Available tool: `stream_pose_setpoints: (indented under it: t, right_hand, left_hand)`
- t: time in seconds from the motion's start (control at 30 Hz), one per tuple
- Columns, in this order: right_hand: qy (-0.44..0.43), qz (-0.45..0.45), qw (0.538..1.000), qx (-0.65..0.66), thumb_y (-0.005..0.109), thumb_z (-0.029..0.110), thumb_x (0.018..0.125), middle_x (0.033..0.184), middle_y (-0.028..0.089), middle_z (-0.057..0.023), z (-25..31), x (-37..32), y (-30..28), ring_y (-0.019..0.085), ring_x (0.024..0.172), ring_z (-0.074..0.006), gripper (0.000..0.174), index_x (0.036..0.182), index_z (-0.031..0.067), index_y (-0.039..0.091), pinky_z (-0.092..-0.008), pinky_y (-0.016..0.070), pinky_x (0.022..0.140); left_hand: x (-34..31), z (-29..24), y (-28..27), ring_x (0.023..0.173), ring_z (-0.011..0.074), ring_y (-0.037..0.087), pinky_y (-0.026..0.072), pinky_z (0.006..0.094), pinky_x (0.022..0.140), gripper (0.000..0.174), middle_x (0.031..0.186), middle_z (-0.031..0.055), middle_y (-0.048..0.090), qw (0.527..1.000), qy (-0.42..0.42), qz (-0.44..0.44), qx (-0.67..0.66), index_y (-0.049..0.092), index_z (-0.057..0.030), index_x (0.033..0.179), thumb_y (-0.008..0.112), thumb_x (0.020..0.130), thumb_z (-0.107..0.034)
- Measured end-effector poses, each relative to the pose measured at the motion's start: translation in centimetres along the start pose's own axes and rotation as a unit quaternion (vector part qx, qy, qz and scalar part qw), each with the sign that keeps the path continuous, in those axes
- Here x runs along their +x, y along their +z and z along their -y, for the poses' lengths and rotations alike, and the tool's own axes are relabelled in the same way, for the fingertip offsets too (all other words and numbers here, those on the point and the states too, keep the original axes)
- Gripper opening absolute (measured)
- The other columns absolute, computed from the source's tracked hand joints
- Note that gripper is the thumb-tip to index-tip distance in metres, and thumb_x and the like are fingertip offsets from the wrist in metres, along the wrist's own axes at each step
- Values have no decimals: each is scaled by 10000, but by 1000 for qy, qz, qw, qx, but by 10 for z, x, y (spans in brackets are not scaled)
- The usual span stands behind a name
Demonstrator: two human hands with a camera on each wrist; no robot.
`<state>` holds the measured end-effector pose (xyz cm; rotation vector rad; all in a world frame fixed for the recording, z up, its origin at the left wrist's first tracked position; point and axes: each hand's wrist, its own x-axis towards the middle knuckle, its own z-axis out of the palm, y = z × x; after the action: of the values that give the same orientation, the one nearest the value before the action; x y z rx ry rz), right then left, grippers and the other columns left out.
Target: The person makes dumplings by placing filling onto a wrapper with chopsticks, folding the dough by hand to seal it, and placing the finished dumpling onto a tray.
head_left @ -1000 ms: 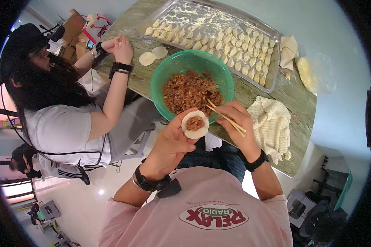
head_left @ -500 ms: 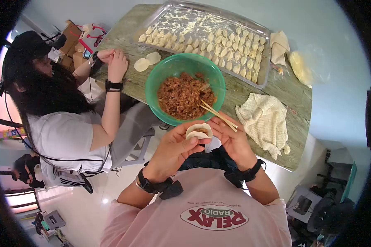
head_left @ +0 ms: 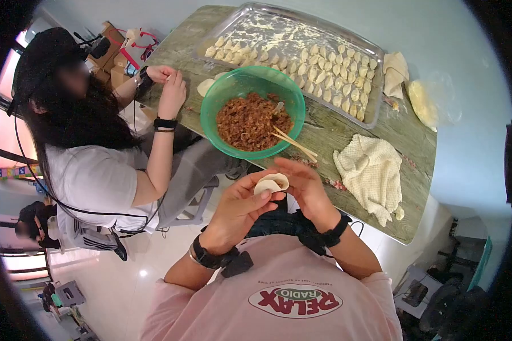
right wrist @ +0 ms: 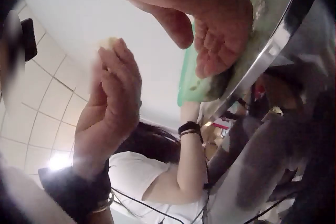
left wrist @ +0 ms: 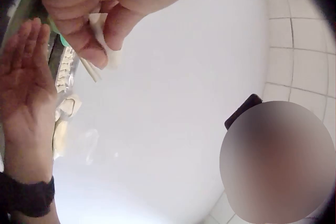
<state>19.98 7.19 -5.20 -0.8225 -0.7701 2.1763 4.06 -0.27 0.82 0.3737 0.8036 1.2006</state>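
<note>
My left hand (head_left: 237,206) pinches a half-folded dumpling wrapper (head_left: 271,183) between thumb and fingers, in front of the green bowl (head_left: 207,122). A bit of filling shows in the wrapper's opening. Beside it, my right hand (head_left: 308,192) holds nothing; the left wrist view shows its palm (left wrist: 29,98) facing up with straight fingers. A pair of chopsticks (head_left: 294,144) leans in the bowl, tips in the meat filling (head_left: 246,121) and ends out over the rim. Pale wrapper edges (left wrist: 113,58) stick out between the left thumb and fingers in the left wrist view.
A metal tray (head_left: 375,116) with rows of dumplings stands behind the bowl. Round wrappers (head_left: 205,87) lie left of it. A crumpled cream towel (head_left: 370,176) is on the table's right; a plastic bag (head_left: 424,102) sits farther back. Another person (head_left: 96,170) sits at left.
The right hand has let go of the chopsticks, which now rest in the bowl, and its fingers have straightened. The wrapper, flat and open earlier, has been folded over in the left hand.
</note>
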Motion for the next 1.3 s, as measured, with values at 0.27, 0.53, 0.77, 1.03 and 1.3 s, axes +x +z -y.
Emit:
stream_pose_setpoints:
  t: [0.27, 0.53, 0.77, 1.03, 1.3]
  right_hand:
    - [-107, -41, 991, -64, 612, 31, 806, 1021, 624, -71, 8, -44, 1, 594, 913, -133, 319, 1120, -11, 573, -255, 472, 792]
    - [-211, -66, 973, -65, 663, 2, 780, 964, 617, -73, 8, -60, 1, 601, 869, -144, 325, 1091, -38, 579, -267, 490, 783]
    - [-255, -122, 951, -126, 649, 13, 801, 900, 602, -63, 10, -64, -4, 594, 783, -116, 183, 975, -35, 617, -222, 479, 695]
    - [-202, -144, 967, -64, 667, 103, 801, 826, 585, -66, 22, -68, -1, 556, 695, -119, 158, 878, -24, 612, -224, 446, 634]
    - [-251, -126, 955, -96, 658, 84, 809, 822, 565, -50, 20, -68, -12, 550, 712, -111, 126, 863, -16, 604, -229, 446, 656]
  left_hand:
    - [20, 16, 13, 975, 165, 602, 514, 270, 822, 376, 1135, 111, 577, 999, 0, 11, 30, 475, -10, 1229, 569, 873, -87]
    - [26, 35, 24, 941, 151, 596, 503, 277, 821, 368, 1104, 91, 591, 988, 75, 7, 138, 520, -8, 1182, 619, 841, -103]
    - [24, 46, 29, 944, 142, 585, 500, 250, 799, 348, 1062, 96, 602, 987, 90, 13, 133, 533, 23, 1154, 625, 821, -16]
    - [27, 46, 34, 941, 140, 587, 486, 245, 819, 327, 1054, 95, 605, 985, 82, 24, 150, 540, 29, 1140, 621, 828, -22]
    - [28, 47, 38, 944, 130, 585, 476, 240, 832, 315, 1042, 83, 608, 982, 68, 24, 173, 549, 21, 1135, 620, 832, -25]
